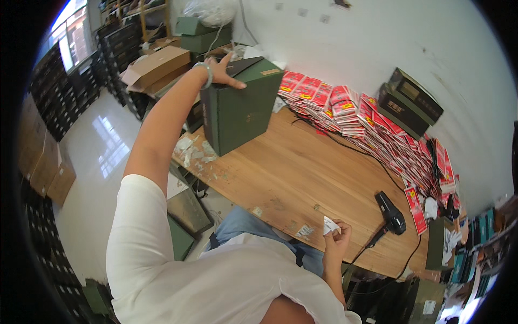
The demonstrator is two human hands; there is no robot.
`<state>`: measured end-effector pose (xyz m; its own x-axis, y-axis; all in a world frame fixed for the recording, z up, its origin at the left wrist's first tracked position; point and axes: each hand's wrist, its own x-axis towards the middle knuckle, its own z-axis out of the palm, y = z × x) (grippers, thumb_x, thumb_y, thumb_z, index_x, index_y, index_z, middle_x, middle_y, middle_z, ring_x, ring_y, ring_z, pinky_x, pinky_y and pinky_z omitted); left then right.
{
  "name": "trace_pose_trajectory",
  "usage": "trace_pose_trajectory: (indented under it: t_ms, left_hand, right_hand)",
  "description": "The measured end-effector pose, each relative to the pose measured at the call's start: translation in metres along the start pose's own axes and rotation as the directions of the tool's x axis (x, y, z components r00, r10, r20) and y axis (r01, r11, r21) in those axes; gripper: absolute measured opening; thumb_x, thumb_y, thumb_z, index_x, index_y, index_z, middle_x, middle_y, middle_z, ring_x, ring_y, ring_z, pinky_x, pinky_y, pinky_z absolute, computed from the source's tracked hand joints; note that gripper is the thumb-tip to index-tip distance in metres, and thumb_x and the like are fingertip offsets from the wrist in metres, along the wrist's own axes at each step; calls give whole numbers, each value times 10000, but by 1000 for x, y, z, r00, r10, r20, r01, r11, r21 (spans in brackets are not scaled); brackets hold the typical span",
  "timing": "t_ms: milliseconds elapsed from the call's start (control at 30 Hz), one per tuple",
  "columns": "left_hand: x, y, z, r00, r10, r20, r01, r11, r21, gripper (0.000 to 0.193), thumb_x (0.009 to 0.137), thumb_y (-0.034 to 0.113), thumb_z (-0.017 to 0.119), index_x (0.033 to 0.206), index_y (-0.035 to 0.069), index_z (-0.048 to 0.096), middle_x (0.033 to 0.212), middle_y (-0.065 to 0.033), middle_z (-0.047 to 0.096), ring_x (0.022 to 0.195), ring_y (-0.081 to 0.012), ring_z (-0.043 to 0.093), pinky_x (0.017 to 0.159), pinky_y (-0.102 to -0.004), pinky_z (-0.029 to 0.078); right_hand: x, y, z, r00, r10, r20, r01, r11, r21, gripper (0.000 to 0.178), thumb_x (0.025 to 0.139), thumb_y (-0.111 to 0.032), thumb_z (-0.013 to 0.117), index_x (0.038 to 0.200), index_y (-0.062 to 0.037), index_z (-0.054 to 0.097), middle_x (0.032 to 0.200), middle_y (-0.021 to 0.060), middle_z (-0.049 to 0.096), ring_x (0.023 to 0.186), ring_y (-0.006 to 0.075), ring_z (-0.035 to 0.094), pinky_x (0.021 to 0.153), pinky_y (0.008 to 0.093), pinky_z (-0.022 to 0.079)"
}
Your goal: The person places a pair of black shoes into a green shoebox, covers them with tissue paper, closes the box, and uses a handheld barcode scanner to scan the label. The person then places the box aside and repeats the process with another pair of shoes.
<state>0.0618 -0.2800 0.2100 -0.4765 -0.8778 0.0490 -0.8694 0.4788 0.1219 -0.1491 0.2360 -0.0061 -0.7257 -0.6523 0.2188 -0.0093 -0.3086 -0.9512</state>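
Note:
A tall dark green cardboard box (pixel 245 116) stands upright at the left end of the wooden table (pixel 302 162). My left hand (pixel 220 73) reaches out to its top, with the thumb on the green side and the fingers spread at the upper edge, gripping it there. A bracelet circles that wrist. Close to the table's front edge, my right hand (pixel 338 237) pinches a small, crumpled white piece of paper or sticker (pixel 329 225) between thumb and fingers. To the right of this hand lies a black hair dryer (pixel 391 213) with its cord trailing.
Many red printed packets (pixel 345 110) are heaped along the wall, with two dark boxes (pixel 410 102) on top. Label scraps (pixel 194 151) stick to the table's left corner. An opened brown carton (pixel 159 67) sits at the far left. Stacked boxes (pixel 51 102) line the floor.

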Motion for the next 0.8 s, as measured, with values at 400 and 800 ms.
trace_pose_trajectory:
  t_ms: [400, 800]
  left_hand:
    - [-68, 43, 9, 920, 368, -139, -363, 930, 60, 1118, 560, 610, 770, 1510, 291, 274, 1357, -335, 399, 1287, -477, 394, 1089, -548, 264]
    - [-167, 119, -1, 605, 789, -105, -796, 602, -61, 1129, 501, 436, 811, 1478, 145, 325, 1266, -231, 432, 1139, -417, 440, 1033, -476, 323]
  right_hand:
    - [25, -22, -11, 996, 2, -91, -21, 979, -204, 394, 840, 52, 668, 1137, -52, 432, 1096, 85, 535, 912, 137, 586, 756, 254, 477]
    - [114, -146, 45, 962, -228, 149, 271, 756, -595, 370, 797, -91, 767, 1043, -28, 498, 940, 73, 485, 705, 131, 545, 573, 266, 416]
